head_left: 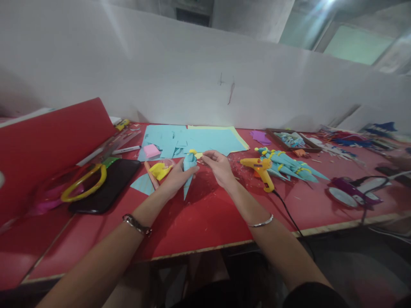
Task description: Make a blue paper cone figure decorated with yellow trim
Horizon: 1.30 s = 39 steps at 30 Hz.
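Note:
My left hand [176,177] is closed around a blue paper cone [189,164], its tip pointing down toward the red table [199,226]. A small yellow piece [192,152] shows at the cone's upper rim. To the right of the cone, my right hand [218,166] has its thumb and fingertips pinched together; whatever they hold is too small to make out. A yellow glue gun [263,173] lies right of my right hand, and beyond it is a pile of finished-looking blue cones [289,164] with yellow trim.
Blue paper sheets [212,140] lie at the back before a white wall. On the left are a black phone-like object [109,188], a yellow ring [69,194] and a red board [58,145]. A brown tray [313,147] and a purple tool [353,192] are on the right.

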Tool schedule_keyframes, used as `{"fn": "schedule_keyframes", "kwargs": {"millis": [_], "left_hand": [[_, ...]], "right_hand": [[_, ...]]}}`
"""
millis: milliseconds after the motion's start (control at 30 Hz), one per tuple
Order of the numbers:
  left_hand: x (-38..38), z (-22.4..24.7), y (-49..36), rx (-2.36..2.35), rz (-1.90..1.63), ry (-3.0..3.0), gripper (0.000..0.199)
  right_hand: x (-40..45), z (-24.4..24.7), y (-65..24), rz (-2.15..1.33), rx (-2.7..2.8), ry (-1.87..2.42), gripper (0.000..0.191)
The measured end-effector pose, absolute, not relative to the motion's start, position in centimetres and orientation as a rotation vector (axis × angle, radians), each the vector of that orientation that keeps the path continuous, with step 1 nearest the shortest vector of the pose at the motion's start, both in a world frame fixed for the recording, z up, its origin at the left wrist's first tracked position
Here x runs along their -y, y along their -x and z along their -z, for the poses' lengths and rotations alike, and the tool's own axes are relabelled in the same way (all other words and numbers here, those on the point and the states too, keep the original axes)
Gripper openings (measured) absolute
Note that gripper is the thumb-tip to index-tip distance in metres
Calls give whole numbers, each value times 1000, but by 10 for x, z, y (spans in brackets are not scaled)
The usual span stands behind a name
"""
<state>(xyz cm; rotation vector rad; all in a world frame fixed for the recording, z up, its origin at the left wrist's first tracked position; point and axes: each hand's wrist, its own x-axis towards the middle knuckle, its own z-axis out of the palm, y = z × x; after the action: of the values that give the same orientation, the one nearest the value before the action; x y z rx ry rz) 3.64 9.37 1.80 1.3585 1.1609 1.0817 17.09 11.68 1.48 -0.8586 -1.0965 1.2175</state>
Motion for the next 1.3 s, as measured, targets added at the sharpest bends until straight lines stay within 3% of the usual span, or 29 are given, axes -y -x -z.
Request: {"fn": "schedule_keyframes", "kwargs": {"millis": [600, 800, 1033, 1300], "left_hand": [[-93, -19, -36, -1216, -1068, -1407, 34], [-94, -16, -36, -1250, -1083, -1442, 35], [-90, -21, -37, -1145, -1102, -1381, 48], [-91, -19, -37, -1087, -1085, -1331, 64]], "right_hand": [[-115, -19, -169, -1247, 1084, 799, 21], [-107, -26, -168, -982, 1243, 833, 15], [-100, -29, -165, -850, 1596, 704, 9], [-101, -26, -165, -838, 1630, 749, 12]]}}
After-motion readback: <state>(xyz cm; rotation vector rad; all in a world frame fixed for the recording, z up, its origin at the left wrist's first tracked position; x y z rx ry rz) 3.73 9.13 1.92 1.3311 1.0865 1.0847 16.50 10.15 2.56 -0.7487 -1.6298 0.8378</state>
